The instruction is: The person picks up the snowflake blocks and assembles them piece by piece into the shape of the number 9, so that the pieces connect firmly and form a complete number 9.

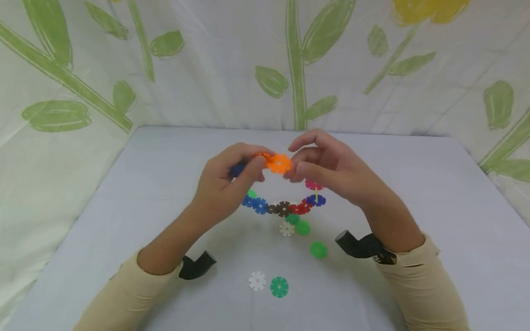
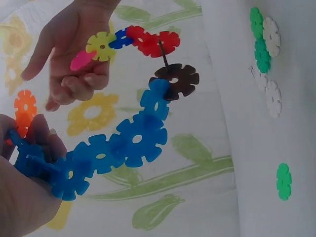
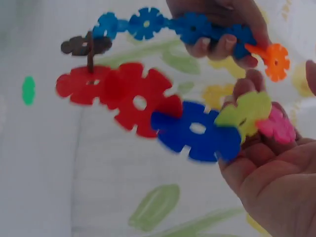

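Chain [image 2: 128,131] hangs linked, ends unjoined; left hand [image 1: 223,179] pinches its orange end [image 1: 283,167], right hand [image 1: 335,168] curves loosely; spare discs [image 1: 275,286] lie below.

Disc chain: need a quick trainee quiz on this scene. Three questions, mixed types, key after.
1. Multiple choice: on the chain, which colour sits between the lighter-blue discs and the red discs? A) yellow B) brown C) orange
2. True or false: the left hand holds the chain by its pink end.
3. Fill in: in the head view, the white disc nearest the camera has a ____ disc beside it.

Key:
1. B, the brown discs.
2. False; it grips near the orange disc.
3. Green: the green disc.
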The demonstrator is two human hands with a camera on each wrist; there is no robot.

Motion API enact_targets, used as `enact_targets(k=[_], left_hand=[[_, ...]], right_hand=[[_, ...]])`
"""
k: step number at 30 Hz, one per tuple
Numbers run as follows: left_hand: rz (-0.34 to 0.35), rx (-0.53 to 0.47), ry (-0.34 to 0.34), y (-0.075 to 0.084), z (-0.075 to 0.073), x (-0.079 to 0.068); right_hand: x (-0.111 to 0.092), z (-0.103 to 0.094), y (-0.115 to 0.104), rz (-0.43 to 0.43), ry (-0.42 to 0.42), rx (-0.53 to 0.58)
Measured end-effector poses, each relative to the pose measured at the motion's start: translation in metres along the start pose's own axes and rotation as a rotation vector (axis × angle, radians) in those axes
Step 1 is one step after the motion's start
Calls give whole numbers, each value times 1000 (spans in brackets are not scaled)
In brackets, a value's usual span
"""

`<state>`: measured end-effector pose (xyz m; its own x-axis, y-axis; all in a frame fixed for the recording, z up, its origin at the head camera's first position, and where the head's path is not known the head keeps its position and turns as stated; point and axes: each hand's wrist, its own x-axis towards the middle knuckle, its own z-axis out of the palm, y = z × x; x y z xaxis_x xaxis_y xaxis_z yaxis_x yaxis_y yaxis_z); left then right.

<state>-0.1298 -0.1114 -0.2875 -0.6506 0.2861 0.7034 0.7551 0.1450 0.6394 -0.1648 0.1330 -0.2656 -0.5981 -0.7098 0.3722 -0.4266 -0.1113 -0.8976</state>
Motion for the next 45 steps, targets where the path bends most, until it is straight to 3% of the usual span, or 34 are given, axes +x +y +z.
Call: enact_targets(k=[3,6,10,18,27,35,45], left_hand=[[-58,-28,84,3,-4,1],[-96,-48,150,4,-7,1],[-127,-73,183,3,-6,1],[-132,-62,127,4,0,0],[-177,-58,89,7,4,-2],[-204,-69,59,3,9,-5],[-212,-62,41,2,11,-7]], right_hand=[[-5,-8,-6,65,28,-204],[-7,-11,-7,143,2,-381],[-5,-5,-4,118,7,-438],[-2,22,-12,80,153,-559],[0,37,-12,2,141,-701],[-2,41,-8,-19,135,-839],[-1,42,-2,-55,138,-879]])
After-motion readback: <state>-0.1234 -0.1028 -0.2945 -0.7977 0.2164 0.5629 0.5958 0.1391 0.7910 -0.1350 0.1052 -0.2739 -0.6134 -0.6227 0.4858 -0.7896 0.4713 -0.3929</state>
